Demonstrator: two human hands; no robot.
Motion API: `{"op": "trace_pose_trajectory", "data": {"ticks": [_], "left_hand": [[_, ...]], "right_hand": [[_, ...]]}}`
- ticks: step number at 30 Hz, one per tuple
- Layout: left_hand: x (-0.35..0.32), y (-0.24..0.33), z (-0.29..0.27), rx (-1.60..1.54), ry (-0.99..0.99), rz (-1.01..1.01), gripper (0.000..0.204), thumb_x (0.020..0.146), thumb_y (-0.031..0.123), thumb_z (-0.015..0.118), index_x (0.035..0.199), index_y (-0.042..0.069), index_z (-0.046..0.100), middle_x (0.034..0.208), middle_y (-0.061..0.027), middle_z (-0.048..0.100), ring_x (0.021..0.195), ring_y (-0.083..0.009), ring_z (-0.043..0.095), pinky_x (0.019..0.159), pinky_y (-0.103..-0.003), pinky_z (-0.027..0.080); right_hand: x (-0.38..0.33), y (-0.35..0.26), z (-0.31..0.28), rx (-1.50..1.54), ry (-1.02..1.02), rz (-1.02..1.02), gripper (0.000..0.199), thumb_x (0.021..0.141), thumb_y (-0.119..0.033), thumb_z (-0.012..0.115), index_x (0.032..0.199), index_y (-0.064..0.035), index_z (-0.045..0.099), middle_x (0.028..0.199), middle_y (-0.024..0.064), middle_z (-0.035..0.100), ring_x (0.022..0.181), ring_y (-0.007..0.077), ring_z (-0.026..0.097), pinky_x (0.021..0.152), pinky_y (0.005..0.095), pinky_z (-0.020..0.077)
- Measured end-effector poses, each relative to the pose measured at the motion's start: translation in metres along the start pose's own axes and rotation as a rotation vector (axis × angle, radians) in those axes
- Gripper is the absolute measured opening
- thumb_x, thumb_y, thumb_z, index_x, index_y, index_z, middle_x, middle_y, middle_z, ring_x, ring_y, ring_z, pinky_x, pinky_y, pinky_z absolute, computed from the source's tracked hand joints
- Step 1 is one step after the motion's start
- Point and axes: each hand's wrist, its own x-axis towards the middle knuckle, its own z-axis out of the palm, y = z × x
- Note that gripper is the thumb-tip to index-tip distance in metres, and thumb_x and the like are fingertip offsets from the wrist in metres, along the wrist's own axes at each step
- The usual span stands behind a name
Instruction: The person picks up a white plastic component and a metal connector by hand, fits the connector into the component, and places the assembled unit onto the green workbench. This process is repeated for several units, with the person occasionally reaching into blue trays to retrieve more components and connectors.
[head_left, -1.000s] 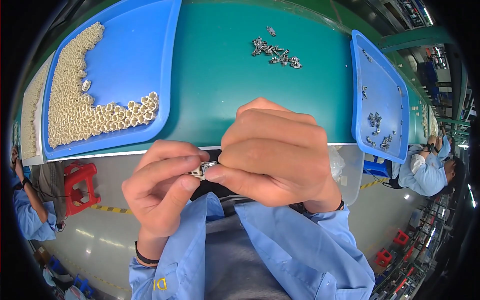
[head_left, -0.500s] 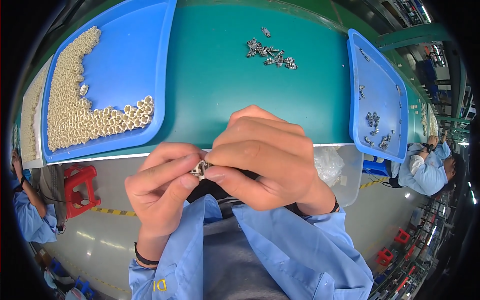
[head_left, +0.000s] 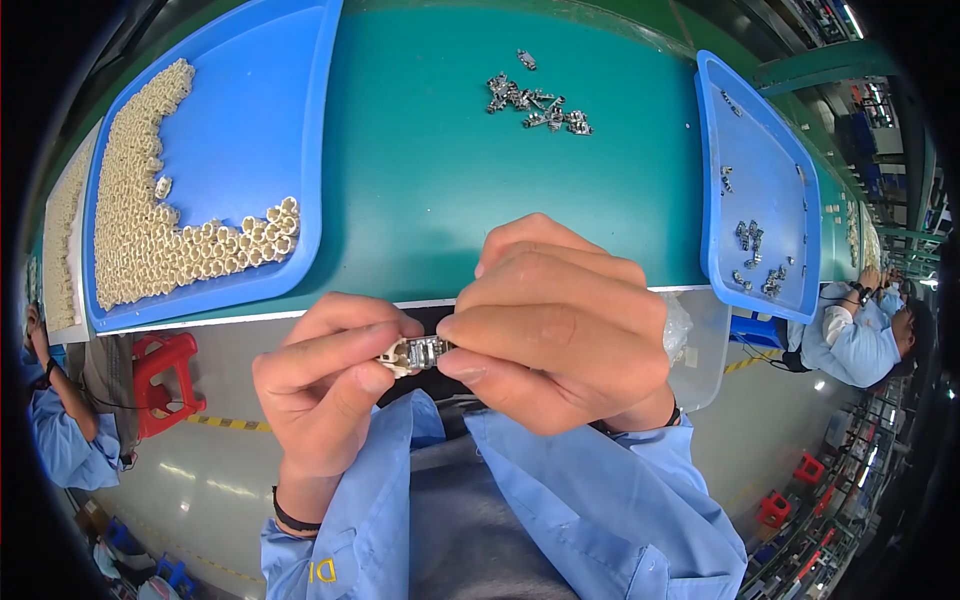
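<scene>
Between the fingertips of both hands sits one small metal part (head_left: 415, 352), pinched by the left hand (head_left: 330, 385) and right hand (head_left: 560, 325) (each closed tight on an end). Beyond the knuckles lie two blue trays (head_left: 250, 150) and one loose cluster of metal pieces (head_left: 535, 100).

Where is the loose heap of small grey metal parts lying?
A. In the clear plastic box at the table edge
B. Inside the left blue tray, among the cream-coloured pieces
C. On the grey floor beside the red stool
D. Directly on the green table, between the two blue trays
D: the heap of grey metal parts rests on the bare green table, with the left blue tray on one side and the right blue tray on the other.
</scene>
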Motion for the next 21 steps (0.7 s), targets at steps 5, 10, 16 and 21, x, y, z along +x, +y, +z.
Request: {"op": "trace_pose_trajectory", "data": {"ticks": [5, 10, 16, 21], "left_hand": [[0.0009, -0.0006, 0.0015, -0.017, 0.000, -0.014, 0.027, 0.093, -0.001, 0.069, 0.118, -0.008, 0.074, 0.111, -0.0268, 0.070, 0.098, -0.0290, 0.070, 0.085, -0.036, 0.058], [0.0010, -0.0014, 0.0009, 0.002, -0.006, -0.025, 0.026, 0.094, 0.001, 0.069, 0.118, -0.008, 0.074, 0.112, -0.0271, 0.070, 0.098, -0.0287, 0.070, 0.085, -0.037, 0.058], [0.0013, -0.0026, 0.0025, -0.081, 0.012, -0.058, 0.024, 0.097, 0.001, 0.068, 0.118, -0.009, 0.074, 0.112, -0.0273, 0.070, 0.097, -0.0284, 0.070, 0.084, -0.036, 0.058], [0.0012, -0.0001, 0.0033, -0.029, 0.002, -0.041, 0.024, 0.097, 0.000, 0.067, 0.119, -0.009, 0.073, 0.114, -0.0269, 0.070, 0.097, -0.0281, 0.070, 0.084, -0.036, 0.058]], "right_hand": [[-0.0017, 0.0011, 0.0003, -0.006, 0.010, -0.004, 0.020, 0.074, -0.003, 0.085, 0.089, 0.0035, 0.074, 0.074, 0.0130, 0.070, 0.058, 0.0219, 0.063, 0.058, 0.0366, 0.0527], [-0.0043, 0.0013, 0.0036, -0.053, 0.011, -0.004, 0.020, 0.072, -0.004, 0.085, 0.088, 0.0026, 0.074, 0.074, 0.0120, 0.069, 0.057, 0.0221, 0.062, 0.058, 0.0356, 0.0518], [-0.0056, 0.0002, 0.0056, -0.111, -0.008, 0.001, 0.021, 0.070, -0.005, 0.085, 0.087, 0.0009, 0.074, 0.075, 0.0107, 0.069, 0.056, 0.0219, 0.061, 0.059, 0.0347, 0.0512], [-0.0080, 0.0002, 0.0060, -0.132, -0.013, -0.014, 0.023, 0.069, -0.006, 0.086, 0.088, -0.0004, 0.075, 0.078, 0.0096, 0.070, 0.059, 0.0216, 0.062, 0.060, 0.0344, 0.0518]]}}
